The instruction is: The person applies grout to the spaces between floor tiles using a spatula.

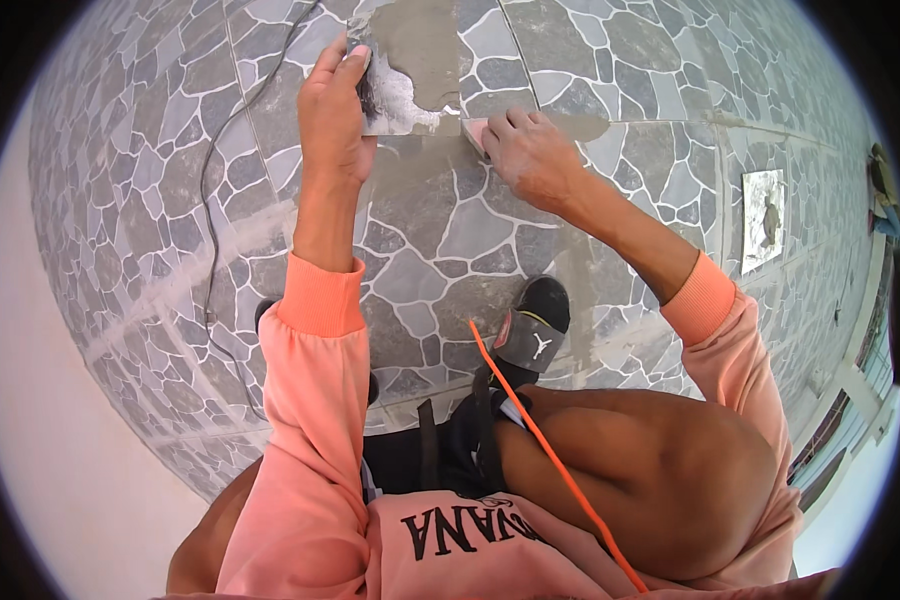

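Observation:
My left hand is closed on the left edge of a flat metal plate, thumb on top near a dark strip. Wet grey grout covers much of that plate, which is low over the tiles or lying on them; I cannot tell which. Close to the plate's near right corner, my right hand grips a small pale pink scraper, mostly hidden under the fingers. The scraper is down at a tile joint, where a grey smear runs along the tiles.
Stone-patterned tiles make up the floor. A dark cable winds down the left side, near a pale wall. Another metal sheet with grey residue lies at the right. My sandalled foot and an orange cord are below my hands.

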Demonstrator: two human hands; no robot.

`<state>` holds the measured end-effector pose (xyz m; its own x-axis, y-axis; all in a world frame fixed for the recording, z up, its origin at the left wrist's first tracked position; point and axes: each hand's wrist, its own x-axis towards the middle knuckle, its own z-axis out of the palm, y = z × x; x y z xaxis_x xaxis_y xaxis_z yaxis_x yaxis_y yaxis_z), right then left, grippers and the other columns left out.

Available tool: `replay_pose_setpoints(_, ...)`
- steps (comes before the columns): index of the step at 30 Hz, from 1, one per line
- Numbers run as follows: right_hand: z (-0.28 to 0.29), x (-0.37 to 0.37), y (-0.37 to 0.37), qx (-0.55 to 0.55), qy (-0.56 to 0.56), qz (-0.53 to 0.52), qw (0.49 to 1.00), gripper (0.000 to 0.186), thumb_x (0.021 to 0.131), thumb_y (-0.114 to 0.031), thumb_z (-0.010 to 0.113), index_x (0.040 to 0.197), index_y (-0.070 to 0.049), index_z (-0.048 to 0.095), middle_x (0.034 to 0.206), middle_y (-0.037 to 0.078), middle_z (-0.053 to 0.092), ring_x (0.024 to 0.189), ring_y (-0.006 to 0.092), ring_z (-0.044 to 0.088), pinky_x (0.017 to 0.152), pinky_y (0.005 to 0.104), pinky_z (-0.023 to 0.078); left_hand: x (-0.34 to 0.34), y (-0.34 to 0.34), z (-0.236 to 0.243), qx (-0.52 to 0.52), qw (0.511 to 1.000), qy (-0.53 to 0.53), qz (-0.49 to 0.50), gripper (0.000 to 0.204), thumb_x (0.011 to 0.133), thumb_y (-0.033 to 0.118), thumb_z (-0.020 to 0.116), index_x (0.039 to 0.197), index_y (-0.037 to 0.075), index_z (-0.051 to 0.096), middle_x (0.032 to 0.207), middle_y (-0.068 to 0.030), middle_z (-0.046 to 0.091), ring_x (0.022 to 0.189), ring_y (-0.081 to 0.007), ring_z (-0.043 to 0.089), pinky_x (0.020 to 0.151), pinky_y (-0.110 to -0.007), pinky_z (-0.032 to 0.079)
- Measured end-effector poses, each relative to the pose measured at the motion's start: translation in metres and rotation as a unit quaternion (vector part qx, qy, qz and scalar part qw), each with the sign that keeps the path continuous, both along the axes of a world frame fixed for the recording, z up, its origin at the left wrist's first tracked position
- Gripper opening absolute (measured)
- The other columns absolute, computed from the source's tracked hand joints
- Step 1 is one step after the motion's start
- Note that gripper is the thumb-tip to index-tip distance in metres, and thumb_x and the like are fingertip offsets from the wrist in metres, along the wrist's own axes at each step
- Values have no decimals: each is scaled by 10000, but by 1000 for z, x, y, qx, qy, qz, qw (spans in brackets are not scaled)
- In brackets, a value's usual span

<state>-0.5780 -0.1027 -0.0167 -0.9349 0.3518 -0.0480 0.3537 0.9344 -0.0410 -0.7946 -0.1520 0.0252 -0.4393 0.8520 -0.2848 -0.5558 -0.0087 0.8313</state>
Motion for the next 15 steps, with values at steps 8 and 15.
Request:
replay_pose_setpoints(8, 14, 24, 7, -186, -95, 7, 978, 194, 767, -42, 578, 957, -39, 621, 952, 103, 587, 948, 289, 553, 813, 408, 458, 2, 6, -2, -14, 1000, -12, 4, 440, 935, 101, 513, 1331, -66, 419, 1043, -63, 619, 891, -134, 614, 761, -297, 523)
replay_pose_setpoints(15, 11, 158, 88, 7, 25, -171, 985, 274, 795, -53, 557, 1063, -50, 611, 961, 84, 599, 964, 284, 553, 819, 406, 449, 1, 6, -13, -28, 999, -5, -14, 427, 939, 104, 515, 1335, -35, 438, 1098, -59, 612, 943, -140, 615, 795, -295, 520)
